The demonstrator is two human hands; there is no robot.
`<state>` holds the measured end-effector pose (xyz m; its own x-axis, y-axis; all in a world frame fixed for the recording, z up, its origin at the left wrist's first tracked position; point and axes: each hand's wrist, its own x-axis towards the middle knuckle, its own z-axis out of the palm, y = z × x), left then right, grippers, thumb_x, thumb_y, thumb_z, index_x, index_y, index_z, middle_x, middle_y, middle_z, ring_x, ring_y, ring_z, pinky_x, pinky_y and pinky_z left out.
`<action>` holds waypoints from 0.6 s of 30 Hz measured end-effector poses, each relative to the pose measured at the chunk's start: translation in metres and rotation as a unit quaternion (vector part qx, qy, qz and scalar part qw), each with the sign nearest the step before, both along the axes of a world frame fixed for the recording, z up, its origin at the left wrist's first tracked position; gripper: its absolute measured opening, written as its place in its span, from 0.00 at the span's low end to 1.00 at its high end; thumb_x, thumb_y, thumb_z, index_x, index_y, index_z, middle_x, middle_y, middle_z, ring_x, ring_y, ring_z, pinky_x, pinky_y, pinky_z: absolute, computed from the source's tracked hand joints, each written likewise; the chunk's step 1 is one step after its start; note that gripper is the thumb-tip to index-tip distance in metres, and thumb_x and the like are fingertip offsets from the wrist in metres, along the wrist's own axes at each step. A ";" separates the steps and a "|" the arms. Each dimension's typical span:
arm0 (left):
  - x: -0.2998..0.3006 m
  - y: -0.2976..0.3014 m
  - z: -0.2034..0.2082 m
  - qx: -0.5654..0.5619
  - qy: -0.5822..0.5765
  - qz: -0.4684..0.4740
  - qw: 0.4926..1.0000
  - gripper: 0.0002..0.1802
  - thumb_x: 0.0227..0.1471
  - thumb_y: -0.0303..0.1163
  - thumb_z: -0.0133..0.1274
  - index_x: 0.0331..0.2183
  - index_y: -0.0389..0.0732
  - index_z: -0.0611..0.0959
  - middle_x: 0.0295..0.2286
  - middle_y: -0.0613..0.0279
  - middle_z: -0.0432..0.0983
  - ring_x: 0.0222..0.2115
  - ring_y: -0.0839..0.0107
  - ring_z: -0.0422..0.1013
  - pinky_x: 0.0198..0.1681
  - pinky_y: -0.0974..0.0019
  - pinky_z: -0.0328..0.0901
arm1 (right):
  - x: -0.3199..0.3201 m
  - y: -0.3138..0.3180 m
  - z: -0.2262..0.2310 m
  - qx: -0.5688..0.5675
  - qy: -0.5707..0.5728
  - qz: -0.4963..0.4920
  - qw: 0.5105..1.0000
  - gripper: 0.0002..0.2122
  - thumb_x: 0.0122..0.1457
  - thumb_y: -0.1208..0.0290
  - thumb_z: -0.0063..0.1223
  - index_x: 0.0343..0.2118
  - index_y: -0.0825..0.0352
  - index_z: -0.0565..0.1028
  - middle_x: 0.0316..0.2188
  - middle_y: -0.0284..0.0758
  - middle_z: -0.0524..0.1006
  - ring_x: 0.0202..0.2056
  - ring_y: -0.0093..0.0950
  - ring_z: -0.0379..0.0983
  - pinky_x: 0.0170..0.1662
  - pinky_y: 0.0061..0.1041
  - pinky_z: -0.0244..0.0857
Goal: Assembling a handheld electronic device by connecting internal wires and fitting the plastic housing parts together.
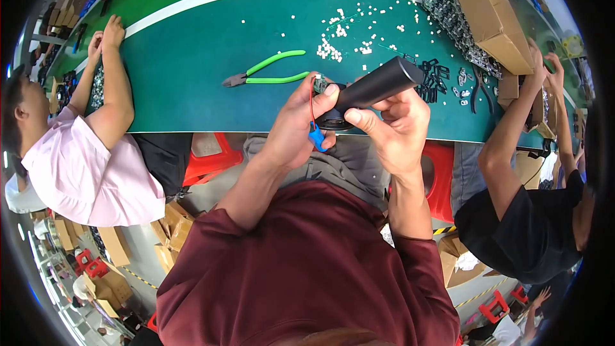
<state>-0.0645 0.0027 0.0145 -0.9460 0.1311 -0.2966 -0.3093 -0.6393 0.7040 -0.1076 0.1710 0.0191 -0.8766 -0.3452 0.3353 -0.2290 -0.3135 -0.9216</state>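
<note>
My right hand [400,131] is wrapped around a black tube-shaped housing [381,82], its thumb on the near side. The housing tilts up to the right, over the table's near edge. My left hand [295,128] is closed at the housing's lower left end, where a round black part [334,120] shows. Between its thumb and fingers sits a small green circuit board [320,83]. A red wire [312,104] runs from the board down to a small blue part [317,137] against my left fingers. Green-handled cutting pliers [266,69] lie beyond my left hand.
Small white pieces [330,50] are scattered over the green table [186,70]. Black frames [434,80], silver clips [462,83] and dark pliers [477,90] lie at the right. A cardboard box [493,19] stands near a pile of clear parts [455,29]. Co-workers sit on both sides.
</note>
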 end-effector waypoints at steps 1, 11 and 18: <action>0.000 0.000 0.000 -0.006 0.005 -0.006 1.000 0.10 0.67 0.42 0.51 0.41 0.46 0.73 0.34 0.67 0.75 0.27 0.81 0.71 0.18 0.73 0.63 | 0.001 0.001 0.000 0.000 0.000 0.000 1.000 0.17 0.55 0.86 0.66 0.46 0.76 0.73 0.39 0.44 0.83 0.43 0.29 0.82 0.45 0.25 0.76; -0.002 0.002 0.000 -0.016 0.014 -0.016 1.000 0.12 0.67 0.43 0.52 0.44 0.48 0.74 0.38 0.70 0.76 0.30 0.83 0.72 0.19 0.75 0.62 | 0.005 0.000 0.002 0.006 -0.005 -0.025 1.000 0.15 0.55 0.87 0.64 0.46 0.77 0.75 0.40 0.44 0.84 0.40 0.26 0.81 0.43 0.24 0.76; 0.003 0.005 0.000 -0.019 -0.014 0.010 1.000 0.12 0.67 0.44 0.51 0.44 0.47 0.74 0.34 0.70 0.76 0.28 0.83 0.71 0.18 0.74 0.62 | 0.004 -0.003 0.000 -0.024 -0.064 0.001 0.998 0.21 0.56 0.82 0.66 0.51 0.79 0.71 0.38 0.41 0.83 0.41 0.23 0.80 0.44 0.22 0.73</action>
<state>-0.0615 0.0072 0.0143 -0.9396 0.1008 -0.3271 -0.3166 -0.6186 0.7191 -0.1039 0.1678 0.0189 -0.9128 -0.3333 0.2360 -0.1093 -0.3575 -0.9275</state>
